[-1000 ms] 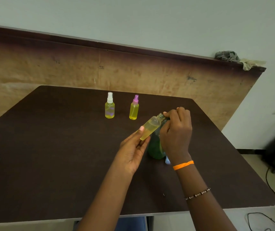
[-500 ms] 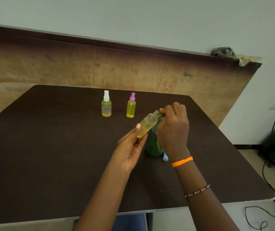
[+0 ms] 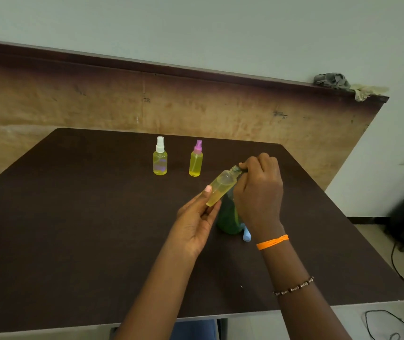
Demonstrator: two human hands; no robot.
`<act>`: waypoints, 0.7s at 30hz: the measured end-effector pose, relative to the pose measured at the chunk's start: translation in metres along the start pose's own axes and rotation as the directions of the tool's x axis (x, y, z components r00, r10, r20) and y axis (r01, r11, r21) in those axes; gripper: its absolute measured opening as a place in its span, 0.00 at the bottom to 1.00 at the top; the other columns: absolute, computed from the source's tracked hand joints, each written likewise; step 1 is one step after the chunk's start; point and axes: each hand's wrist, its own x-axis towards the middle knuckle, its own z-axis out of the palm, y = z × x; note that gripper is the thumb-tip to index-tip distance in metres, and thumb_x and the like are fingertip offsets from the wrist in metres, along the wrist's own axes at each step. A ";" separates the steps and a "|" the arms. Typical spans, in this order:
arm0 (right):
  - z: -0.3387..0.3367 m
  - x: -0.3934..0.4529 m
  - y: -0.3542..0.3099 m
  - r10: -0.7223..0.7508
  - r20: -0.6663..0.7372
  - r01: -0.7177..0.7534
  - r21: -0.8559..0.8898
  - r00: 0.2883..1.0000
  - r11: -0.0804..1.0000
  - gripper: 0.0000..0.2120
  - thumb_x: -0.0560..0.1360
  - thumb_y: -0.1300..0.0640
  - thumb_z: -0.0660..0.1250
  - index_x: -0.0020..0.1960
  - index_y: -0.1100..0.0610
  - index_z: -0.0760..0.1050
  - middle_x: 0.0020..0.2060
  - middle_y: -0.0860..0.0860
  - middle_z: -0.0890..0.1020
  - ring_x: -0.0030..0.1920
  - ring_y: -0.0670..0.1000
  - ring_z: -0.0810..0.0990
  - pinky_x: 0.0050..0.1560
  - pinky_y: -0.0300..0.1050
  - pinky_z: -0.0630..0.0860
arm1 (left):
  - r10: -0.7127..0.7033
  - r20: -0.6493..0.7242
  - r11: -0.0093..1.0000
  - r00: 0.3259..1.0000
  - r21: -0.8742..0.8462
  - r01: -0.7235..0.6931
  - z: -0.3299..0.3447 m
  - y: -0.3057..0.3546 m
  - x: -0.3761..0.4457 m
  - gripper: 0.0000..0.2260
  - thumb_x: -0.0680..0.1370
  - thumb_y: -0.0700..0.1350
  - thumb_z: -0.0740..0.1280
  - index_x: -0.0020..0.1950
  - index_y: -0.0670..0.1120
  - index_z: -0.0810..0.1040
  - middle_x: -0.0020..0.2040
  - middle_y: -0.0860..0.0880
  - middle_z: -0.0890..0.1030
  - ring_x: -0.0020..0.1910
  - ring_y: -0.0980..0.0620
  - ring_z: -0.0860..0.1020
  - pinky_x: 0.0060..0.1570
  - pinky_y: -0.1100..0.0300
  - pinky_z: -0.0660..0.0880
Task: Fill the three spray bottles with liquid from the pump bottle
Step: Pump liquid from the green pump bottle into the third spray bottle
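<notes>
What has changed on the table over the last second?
Very little. The left hand still holds the uncapped spray bottle tilted, its mouth at the right hand on top of the green pump bottle. Only the camera shifted. The two capped bottles stayed put.

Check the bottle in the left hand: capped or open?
Open: the held spray bottle shows a bare threaded neck, tilted toward the right hand.

Two capped bottles (image 3: 160,157) (image 3: 196,159) block table (image 3: 73,217) rear-centre; L side, front open.
</notes>
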 end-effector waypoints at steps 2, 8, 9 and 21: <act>-0.003 0.003 -0.003 0.012 0.027 -0.012 -0.009 1.000 1.000 0.13 0.70 0.62 0.51 0.37 0.63 0.74 0.36 0.56 0.75 0.38 0.54 0.71 0.36 0.38 0.62 | -0.001 -0.001 1.000 1.000 -0.005 0.001 0.000 0.001 -0.001 0.03 0.75 0.38 0.66 0.47 0.38 0.78 0.48 0.41 0.82 0.49 0.50 0.80 0.45 0.60 0.78; 0.007 -0.019 -0.004 0.034 -0.039 -0.036 -0.049 0.999 0.998 0.13 0.77 0.65 0.54 0.39 0.65 0.75 0.37 0.58 0.74 0.38 0.53 0.68 0.37 0.39 0.64 | 0.003 -0.001 1.000 1.000 -0.004 -0.003 -0.004 -0.001 0.004 0.05 0.75 0.38 0.67 0.49 0.38 0.78 0.50 0.41 0.81 0.48 0.50 0.81 0.44 0.61 0.79; 0.006 -0.019 -0.004 0.041 -0.027 -0.042 -0.052 0.999 0.998 0.13 0.76 0.65 0.54 0.39 0.65 0.75 0.37 0.58 0.74 0.38 0.54 0.69 0.37 0.39 0.64 | 0.003 -0.001 1.000 1.000 -0.008 -0.003 -0.004 -0.001 0.003 0.05 0.75 0.38 0.67 0.49 0.38 0.78 0.50 0.41 0.81 0.48 0.50 0.81 0.43 0.62 0.80; -0.006 -0.012 -0.014 0.062 0.085 -0.054 -0.095 0.994 0.994 0.11 0.72 0.65 0.56 0.43 0.66 0.76 0.40 0.59 0.76 0.42 0.54 0.70 0.38 0.37 0.63 | -0.028 0.000 0.999 1.000 -0.018 0.028 -0.007 -0.002 0.006 0.09 0.75 0.38 0.68 0.53 0.37 0.77 0.58 0.38 0.79 0.56 0.47 0.79 0.49 0.58 0.79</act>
